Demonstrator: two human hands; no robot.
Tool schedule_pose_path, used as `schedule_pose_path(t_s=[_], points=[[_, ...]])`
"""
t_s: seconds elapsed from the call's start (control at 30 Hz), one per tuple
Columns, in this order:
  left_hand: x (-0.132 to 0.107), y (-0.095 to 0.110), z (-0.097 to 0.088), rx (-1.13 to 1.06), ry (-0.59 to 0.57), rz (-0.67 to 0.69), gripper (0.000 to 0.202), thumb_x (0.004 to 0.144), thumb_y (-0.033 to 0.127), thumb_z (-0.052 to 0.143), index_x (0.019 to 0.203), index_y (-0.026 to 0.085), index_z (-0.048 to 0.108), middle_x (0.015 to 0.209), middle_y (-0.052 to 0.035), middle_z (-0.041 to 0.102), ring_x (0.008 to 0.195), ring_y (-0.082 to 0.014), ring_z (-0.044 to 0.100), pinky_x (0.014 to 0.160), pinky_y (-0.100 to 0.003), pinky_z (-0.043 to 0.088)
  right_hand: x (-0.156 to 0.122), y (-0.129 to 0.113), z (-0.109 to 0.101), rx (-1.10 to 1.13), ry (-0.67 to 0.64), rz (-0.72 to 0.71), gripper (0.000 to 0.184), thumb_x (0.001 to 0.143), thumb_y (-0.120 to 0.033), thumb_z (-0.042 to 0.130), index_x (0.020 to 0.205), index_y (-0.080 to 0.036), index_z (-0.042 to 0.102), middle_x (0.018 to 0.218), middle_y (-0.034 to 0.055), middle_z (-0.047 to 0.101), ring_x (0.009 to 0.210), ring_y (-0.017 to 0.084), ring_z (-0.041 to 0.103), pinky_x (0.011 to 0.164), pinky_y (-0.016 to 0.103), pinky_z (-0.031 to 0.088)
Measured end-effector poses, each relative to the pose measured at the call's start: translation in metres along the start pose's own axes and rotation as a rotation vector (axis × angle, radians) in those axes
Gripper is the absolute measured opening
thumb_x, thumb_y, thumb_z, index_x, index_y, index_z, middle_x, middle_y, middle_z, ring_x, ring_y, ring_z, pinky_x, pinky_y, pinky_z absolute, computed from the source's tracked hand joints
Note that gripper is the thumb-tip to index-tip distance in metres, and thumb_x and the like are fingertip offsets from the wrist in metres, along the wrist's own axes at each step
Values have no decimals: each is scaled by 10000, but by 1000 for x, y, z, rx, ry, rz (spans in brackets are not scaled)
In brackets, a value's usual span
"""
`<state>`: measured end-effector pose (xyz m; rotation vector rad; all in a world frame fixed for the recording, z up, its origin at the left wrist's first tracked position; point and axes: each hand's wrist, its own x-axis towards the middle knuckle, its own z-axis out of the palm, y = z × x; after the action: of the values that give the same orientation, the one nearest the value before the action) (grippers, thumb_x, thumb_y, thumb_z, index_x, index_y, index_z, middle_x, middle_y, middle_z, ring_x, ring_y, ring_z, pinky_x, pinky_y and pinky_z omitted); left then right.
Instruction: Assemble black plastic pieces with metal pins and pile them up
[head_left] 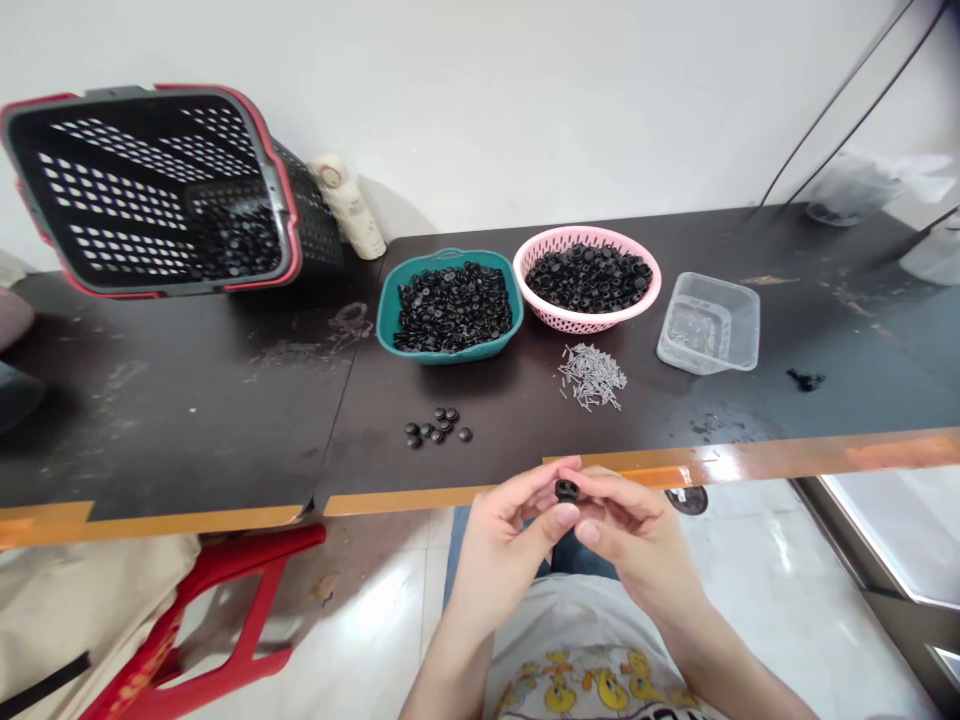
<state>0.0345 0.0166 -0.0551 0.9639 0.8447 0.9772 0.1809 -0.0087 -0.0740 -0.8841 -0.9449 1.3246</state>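
Observation:
A small black round plastic part (pixel 567 491) sits between my two hands, just in front of the table's taped edge. My left hand (pixel 511 520) pinches it between thumb and fingertips. The fingers of my right hand (pixel 630 520) close in on its other side, and the index finger touches it; whether a pin is also in those fingers is hidden. Beyond my left hand lie several black round caps (pixel 437 430) in a loose group. A heap of small silvery pins (pixel 592 377) lies on the table past my right hand.
Farther back stand a teal tray (pixel 384 318) and a pink basket (pixel 654 283), both full of black parts. Right of them is a clear plastic container (pixel 742 340). A large dark basket (pixel 287 235) lies tipped beside a white bottle (pixel 358 222). Below left stands a red stool (pixel 255 620).

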Motion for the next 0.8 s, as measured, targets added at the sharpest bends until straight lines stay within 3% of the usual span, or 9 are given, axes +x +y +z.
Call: schedule_pose_path(t_s=[0.13, 0.27, 0.4, 0.53, 0.67, 0.8], points=[[1, -2, 0, 33, -17, 20, 300, 826, 344, 787, 1122, 300, 782, 954, -40, 797, 760, -146, 714, 724, -222, 582, -1, 1, 0, -43, 32, -3, 303, 790, -222, 842, 1046, -379, 799, 927, 1, 776, 761, 112, 701, 672, 175, 594], [1, -4, 0, 92, 5, 59, 304, 819, 311, 788, 1122, 293, 785, 916, -39, 781, 565, -97, 596, 524, -186, 490, -2, 2, 3, -45, 64, -20, 261, 800, -232, 834, 1016, -376, 804, 899, -7, 775, 790, 116, 707, 719, 186, 604], [-1, -7, -1, 163, 25, 66, 238, 843, 308, 756, 1073, 275, 804, 855, -37, 771, 546, -97, 577, 540, -193, 502, -6, 8, 8, -29, 89, -17, 224, 818, -247, 818, 993, -387, 803, 886, -18, 776, 798, 113, 714, 736, 180, 601], [-3, -16, -5, 156, 100, 49, 254, 821, 347, 777, 1057, 258, 807, 855, -48, 785, 660, -139, 669, 705, -233, 573, -7, 15, 9, -78, 86, -7, 233, 847, -266, 791, 1029, -413, 788, 895, -21, 768, 804, 121, 712, 735, 193, 599], [1, -19, -20, 22, 128, -28, 338, 782, 434, 803, 1049, 228, 802, 1014, -89, 790, 897, -205, 720, 857, -297, 572, 8, 16, -2, -324, -35, -81, 222, 900, -283, 726, 1092, -380, 779, 954, 18, 721, 739, 129, 669, 670, 229, 582], [12, -11, -39, 112, 24, -157, 353, 758, 453, 817, 931, 147, 789, 773, -64, 751, 700, -148, 657, 717, -253, 538, 32, 7, -16, -619, -246, -209, 337, 911, -246, 711, 1232, -347, 722, 1058, 47, 661, 896, 166, 660, 771, 276, 564]])
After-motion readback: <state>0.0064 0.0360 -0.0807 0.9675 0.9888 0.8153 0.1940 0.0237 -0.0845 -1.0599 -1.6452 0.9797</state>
